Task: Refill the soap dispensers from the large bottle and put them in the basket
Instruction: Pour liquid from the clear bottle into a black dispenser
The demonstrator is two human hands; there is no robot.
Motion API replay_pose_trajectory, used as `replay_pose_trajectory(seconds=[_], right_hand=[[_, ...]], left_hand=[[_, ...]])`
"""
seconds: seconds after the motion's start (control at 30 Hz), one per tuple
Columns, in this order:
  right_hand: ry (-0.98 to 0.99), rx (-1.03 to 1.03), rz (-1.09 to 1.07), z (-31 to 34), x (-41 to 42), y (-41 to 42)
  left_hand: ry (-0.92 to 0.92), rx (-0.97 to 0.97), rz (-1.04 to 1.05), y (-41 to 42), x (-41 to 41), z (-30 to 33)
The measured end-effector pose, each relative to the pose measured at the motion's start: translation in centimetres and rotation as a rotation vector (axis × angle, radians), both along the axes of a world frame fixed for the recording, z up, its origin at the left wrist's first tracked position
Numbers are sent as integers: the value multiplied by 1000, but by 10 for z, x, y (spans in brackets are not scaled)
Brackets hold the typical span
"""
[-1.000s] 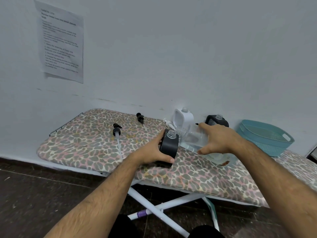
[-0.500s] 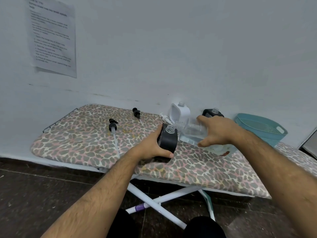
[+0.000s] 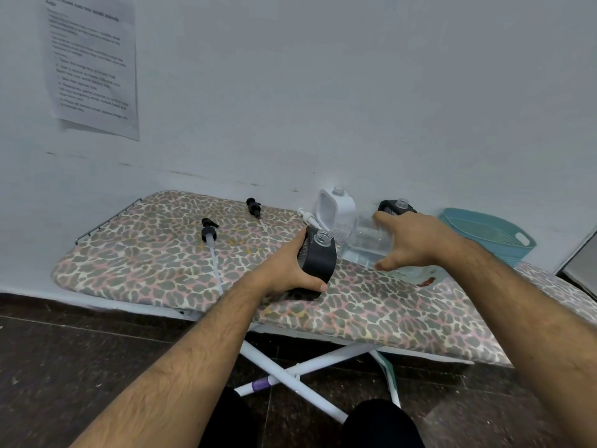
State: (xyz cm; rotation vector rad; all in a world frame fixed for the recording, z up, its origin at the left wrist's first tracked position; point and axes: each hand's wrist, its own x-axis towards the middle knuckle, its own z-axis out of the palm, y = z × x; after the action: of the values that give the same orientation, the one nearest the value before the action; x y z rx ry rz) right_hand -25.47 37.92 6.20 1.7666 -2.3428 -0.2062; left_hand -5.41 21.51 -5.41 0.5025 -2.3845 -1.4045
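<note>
My left hand [image 3: 290,270] grips a black soap dispenser [image 3: 318,258] with its neck open, standing on the ironing board [image 3: 155,253]. My right hand [image 3: 416,242] holds a large clear bottle [image 3: 361,240] tipped sideways, its ribbed mouth right at the dispenser's neck. A white dispenser [image 3: 334,208] and a second black dispenser [image 3: 395,206], both uncapped, stand behind by the wall. A teal basket [image 3: 491,236] sits at the right. Two black pump heads [image 3: 208,232] [image 3: 253,206] and a white pump [image 3: 308,216] lie on the board.
The board has a leopard-print cover and white crossed legs [image 3: 290,373] over a dark tiled floor. A printed sheet [image 3: 92,63] is taped to the white wall [image 3: 355,92] directly behind the board. A reddish stain [image 3: 426,281] marks the cover near the bottle.
Both hands hold the same grips. The large bottle stays tipped at the black dispenser's neck. The view has shifted slightly, moving the whole scene left and up in frame.
</note>
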Motion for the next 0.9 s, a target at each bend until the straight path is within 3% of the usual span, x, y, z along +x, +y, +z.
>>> replay_pose_trajectory(seconds=[0.9], right_hand=[[34, 12, -22, 5, -7, 11]], left_hand=[[-72, -35, -12, 13, -6, 15]])
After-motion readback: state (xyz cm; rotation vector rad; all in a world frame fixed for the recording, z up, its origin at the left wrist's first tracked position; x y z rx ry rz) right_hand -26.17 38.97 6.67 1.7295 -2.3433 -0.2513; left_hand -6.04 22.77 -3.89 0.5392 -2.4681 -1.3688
